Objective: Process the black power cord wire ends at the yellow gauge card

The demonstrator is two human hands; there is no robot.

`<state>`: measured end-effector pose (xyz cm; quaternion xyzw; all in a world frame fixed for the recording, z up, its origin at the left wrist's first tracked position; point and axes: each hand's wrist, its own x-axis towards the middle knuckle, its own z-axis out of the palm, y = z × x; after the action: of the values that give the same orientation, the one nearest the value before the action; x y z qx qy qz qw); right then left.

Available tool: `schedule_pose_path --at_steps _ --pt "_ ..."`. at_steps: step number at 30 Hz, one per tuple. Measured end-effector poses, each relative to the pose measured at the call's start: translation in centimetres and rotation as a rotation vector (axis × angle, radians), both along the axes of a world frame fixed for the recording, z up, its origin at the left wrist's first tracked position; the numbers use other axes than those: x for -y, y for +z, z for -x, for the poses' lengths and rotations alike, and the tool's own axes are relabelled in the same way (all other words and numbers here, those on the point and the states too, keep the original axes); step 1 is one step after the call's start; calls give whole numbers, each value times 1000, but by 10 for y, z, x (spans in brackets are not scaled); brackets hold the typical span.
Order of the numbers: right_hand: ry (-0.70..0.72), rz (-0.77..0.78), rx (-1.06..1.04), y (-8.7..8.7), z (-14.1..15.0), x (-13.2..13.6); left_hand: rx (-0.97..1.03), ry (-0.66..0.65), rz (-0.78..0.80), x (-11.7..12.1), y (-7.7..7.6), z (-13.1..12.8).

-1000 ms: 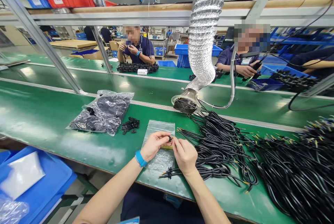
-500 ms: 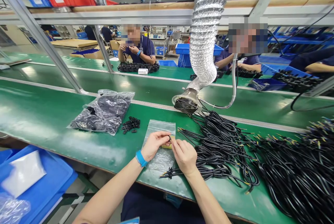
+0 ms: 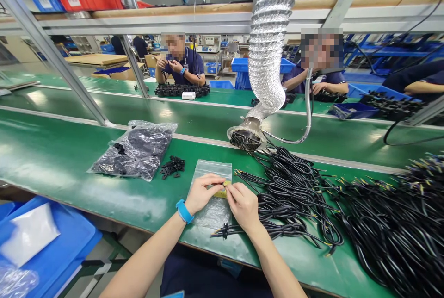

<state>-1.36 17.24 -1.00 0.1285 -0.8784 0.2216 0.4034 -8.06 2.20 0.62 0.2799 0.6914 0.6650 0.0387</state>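
My left hand [image 3: 203, 192] and my right hand [image 3: 243, 204] meet over a small clear zip bag [image 3: 212, 209] lying on the green bench [image 3: 58, 164]. Both pinch a tiny part between their fingertips; it is too small to name. A yellowish piece [image 3: 222, 193] shows just under the fingertips. A blue band [image 3: 184, 211] wraps my left wrist. A cable with a black clip [image 3: 225, 230] lies just below my right hand. A small heap of black clips [image 3: 172, 167] sits to the left of the bag.
A big tangle of black cables [image 3: 381, 224] covers the bench to the right. A plastic bag of black parts [image 3: 137, 150] lies at left. A silver extraction hose [image 3: 267, 52] ends in a grille [image 3: 244, 139] ahead. A blue bin [image 3: 41, 242] stands below left. People work opposite.
My hands have stayed over the zip bag. The small black piece seen between my fingertips earlier is now hidden by them. The person opposite at right lowered their hands.
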Motion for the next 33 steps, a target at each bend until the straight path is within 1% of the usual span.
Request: schedule_pose_path --at_steps 4,6,10,13,15,19,22,25,28,33 --pt "57 124 43 0 0 0 -2 -12 -10 0 -2 1" --pt "73 153 49 0 0 0 1 -18 -19 0 -3 1" --pt "60 143 65 0 0 0 -50 -14 13 1 -2 1" --pt "57 129 85 -1 1 0 -108 -41 64 2 -1 0" --pt "72 132 106 -3 1 0 -103 -50 90 2 -1 -1" --pt "83 139 155 -7 -1 -3 71 15 78 0 -4 -3" --pt "21 130 159 -11 -5 -7 190 41 38 -3 -8 -2" --pt "6 190 170 -13 -9 -10 251 52 -1 -5 -10 -1" --pt "21 205 191 -13 -11 -11 307 24 -27 -6 -8 -1" --pt "-22 61 178 -10 -11 -9 436 -70 -82 -6 -7 -1"
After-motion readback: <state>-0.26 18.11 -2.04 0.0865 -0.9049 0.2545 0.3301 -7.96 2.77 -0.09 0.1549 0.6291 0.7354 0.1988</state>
